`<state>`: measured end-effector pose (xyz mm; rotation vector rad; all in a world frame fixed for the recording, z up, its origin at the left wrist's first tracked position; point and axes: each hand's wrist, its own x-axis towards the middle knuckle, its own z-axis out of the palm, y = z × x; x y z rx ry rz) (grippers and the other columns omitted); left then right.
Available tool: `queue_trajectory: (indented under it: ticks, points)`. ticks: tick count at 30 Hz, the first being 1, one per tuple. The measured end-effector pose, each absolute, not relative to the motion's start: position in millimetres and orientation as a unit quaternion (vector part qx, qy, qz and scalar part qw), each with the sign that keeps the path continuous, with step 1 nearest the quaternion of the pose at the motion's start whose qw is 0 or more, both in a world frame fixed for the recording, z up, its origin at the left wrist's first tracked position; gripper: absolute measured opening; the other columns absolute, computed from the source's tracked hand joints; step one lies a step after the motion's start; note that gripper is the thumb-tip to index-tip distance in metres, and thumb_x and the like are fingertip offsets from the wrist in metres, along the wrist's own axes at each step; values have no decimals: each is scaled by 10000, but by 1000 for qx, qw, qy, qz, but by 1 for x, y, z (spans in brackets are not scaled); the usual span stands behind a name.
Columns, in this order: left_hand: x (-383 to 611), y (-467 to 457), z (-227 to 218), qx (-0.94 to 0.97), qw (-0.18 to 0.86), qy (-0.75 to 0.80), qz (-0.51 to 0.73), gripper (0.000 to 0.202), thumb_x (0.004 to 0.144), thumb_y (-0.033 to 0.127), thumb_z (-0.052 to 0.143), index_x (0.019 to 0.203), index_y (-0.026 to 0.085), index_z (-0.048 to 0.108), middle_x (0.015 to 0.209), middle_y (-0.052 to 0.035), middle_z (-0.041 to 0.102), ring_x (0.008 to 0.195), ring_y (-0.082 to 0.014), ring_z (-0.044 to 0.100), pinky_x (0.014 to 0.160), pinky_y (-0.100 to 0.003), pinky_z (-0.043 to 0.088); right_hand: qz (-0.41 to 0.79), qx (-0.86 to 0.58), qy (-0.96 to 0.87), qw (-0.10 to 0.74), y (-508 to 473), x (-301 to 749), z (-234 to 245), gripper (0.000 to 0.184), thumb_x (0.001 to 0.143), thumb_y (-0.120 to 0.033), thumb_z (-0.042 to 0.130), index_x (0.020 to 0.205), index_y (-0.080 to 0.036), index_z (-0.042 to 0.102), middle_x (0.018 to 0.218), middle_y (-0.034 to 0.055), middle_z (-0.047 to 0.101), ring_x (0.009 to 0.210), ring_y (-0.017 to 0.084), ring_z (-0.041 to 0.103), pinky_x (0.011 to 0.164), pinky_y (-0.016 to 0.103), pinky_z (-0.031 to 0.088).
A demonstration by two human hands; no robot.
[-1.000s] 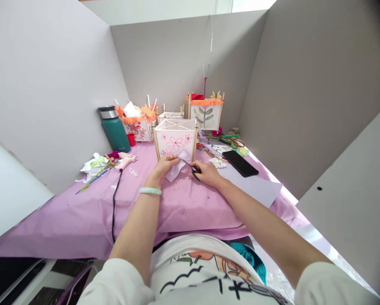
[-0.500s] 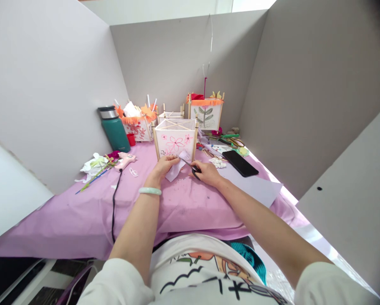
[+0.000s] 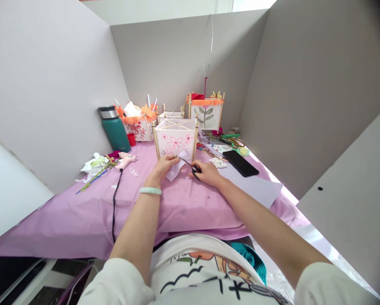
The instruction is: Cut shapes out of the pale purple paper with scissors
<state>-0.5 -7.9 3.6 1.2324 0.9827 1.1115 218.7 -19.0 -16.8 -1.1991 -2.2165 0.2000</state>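
My left hand (image 3: pixel 163 167) pinches a small piece of pale lilac paper (image 3: pixel 174 170) just above the purple table cover (image 3: pixel 82 216). My right hand (image 3: pixel 208 173) grips black-handled scissors (image 3: pixel 193 168), whose blades reach into the paper's upper edge. A green bangle sits on my left wrist. Right behind both hands stands a square lantern (image 3: pixel 176 138) of wooden sticks and white paper with pink flowers drawn on it.
A teal flask (image 3: pixel 114 128) stands at the back left, beside two more decorated lanterns (image 3: pixel 206 112). A pink glue gun (image 3: pixel 125 160) with a black cord lies left. A black phone (image 3: pixel 240 163) and a lilac sheet (image 3: pixel 256 188) lie right. Grey partition walls enclose the table.
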Motion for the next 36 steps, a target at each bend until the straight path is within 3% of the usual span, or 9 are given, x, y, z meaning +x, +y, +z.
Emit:
queue_trajectory:
  ticks: [36]
  points:
    - [2,-12,8,514,552,422,502,290,715,347,827,836,112,708,658,-59,704,534,-162,636,519,-250,470,97,-433,-842,307,-20,220,-16,407,796,-391,771,1152,-221,673,874,8,743,716,154,638,663,244,393]
